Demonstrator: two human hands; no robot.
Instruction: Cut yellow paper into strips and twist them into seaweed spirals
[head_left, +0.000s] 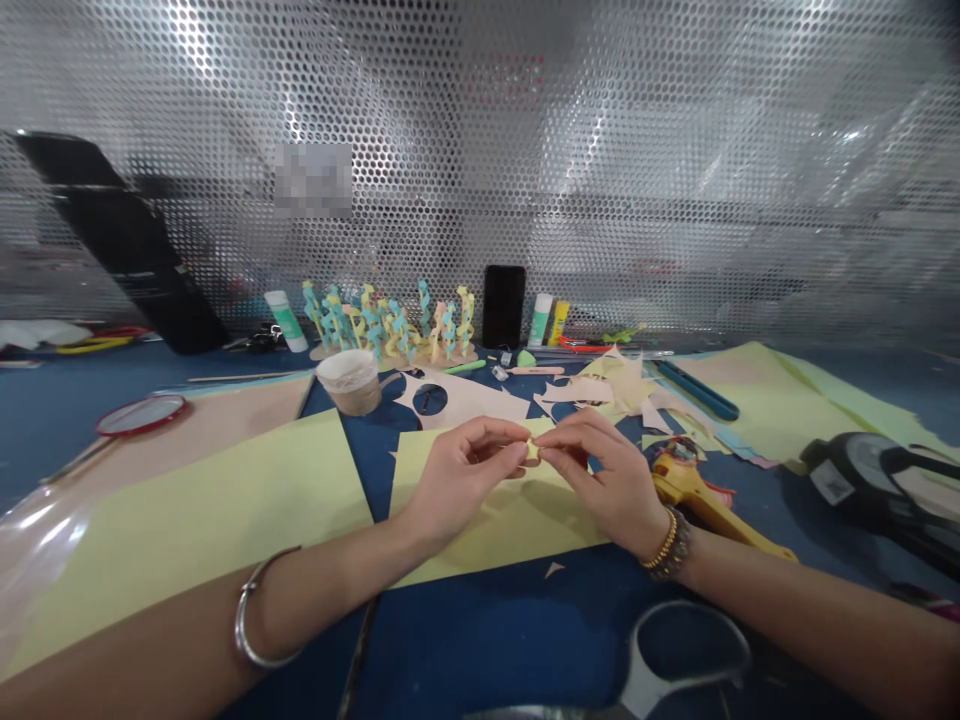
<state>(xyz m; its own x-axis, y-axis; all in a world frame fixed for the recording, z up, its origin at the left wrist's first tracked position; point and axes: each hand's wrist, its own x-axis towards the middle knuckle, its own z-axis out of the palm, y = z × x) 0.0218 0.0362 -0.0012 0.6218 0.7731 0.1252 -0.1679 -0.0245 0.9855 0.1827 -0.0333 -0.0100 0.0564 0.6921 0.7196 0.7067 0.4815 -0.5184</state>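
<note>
Hands (534,460) nearly closed, fingertips pinching small yellow piece (533,450)

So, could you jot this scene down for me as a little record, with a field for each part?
left hand: fingertips pinching a small yellow piece
right hand: fingertips at the same piece, from the other side
wrists: silver bangle on the left, beaded bracelets on the right
beneath hands: pale yellow sheet
behind hands: white sheet with a round hole
back row: blue, yellow and pink curly shapes, black phone standing upright
piece's exact shape: too small to tell
</note>
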